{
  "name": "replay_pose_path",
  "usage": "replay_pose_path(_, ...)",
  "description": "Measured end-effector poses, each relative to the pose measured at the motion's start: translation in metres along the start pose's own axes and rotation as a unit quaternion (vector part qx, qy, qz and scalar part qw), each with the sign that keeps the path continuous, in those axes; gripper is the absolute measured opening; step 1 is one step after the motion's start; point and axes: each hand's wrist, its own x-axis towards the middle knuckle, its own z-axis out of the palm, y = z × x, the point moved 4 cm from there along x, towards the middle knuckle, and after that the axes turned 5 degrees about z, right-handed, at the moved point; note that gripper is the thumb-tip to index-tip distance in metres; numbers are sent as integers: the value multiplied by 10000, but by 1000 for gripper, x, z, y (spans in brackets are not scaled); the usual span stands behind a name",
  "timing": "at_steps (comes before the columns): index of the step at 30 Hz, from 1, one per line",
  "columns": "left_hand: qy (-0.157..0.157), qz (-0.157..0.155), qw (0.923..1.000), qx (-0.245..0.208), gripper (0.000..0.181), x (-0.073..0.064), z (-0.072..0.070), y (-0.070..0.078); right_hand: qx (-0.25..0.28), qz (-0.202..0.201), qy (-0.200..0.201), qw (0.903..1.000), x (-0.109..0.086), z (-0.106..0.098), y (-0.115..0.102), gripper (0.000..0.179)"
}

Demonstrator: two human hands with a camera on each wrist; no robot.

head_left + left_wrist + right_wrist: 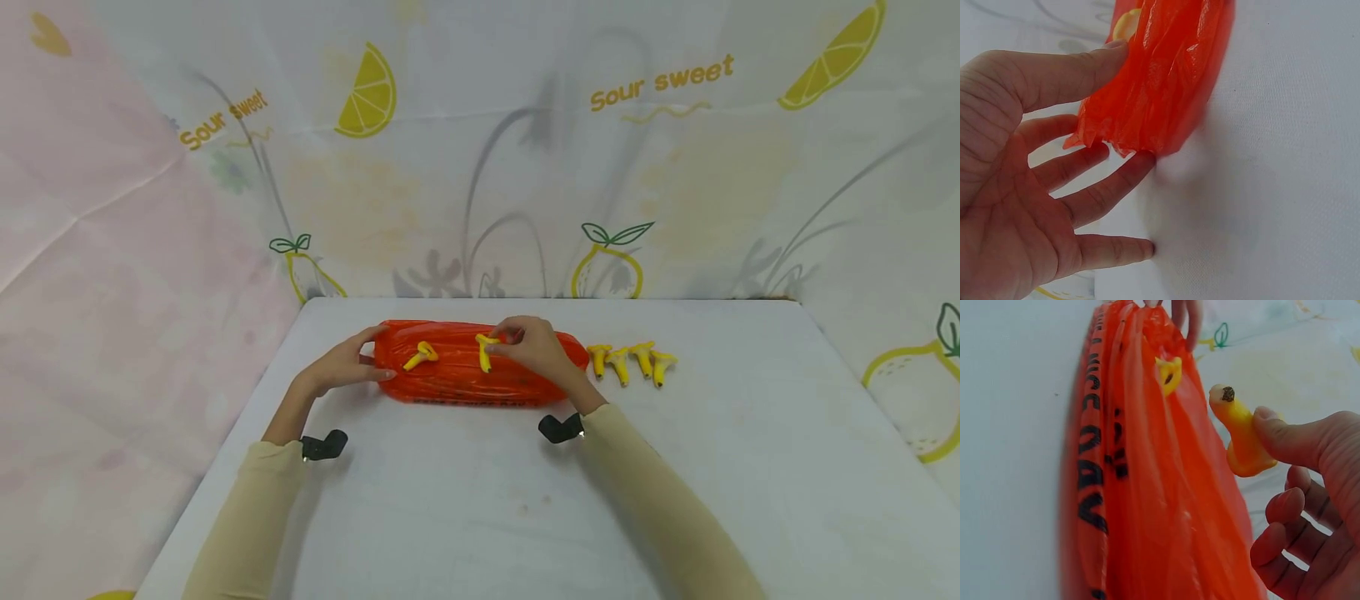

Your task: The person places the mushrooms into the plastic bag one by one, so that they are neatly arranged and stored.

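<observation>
A red plastic bag [450, 383] with dark lettering lies flat and long across the table. My right hand [534, 346] is over its right half, pinching a yellow trumpet-shaped mushroom [1244, 437] between thumb and fingers. In the right wrist view its dark-tipped stem points up and left. Another yellow mushroom [421, 356] rests on the bag's left part. At the bag's left end is my left hand [341, 364], fingers spread and fairly straight, with thumb and fingertips touching the crumpled plastic [1147, 94].
Several more yellow mushrooms [630, 362] lie in a row just right of the bag. The white table [450, 500] meets a lemon-print cloth backdrop [480, 167] at its far edge. Black camera mounts [325, 446] sit at both wrists.
</observation>
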Motion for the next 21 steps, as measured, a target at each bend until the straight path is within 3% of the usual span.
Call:
replay_pose_path(15, 35, 15, 10000, 65, 91, 0, -2, 0, 195, 184, -236, 9994, 19, 39, -7, 18)
replay_pose_path(21, 54, -25, 9999, 107, 92, 1, -2, -1, 182, 111, -93, 9997, 25, 53, -10, 18)
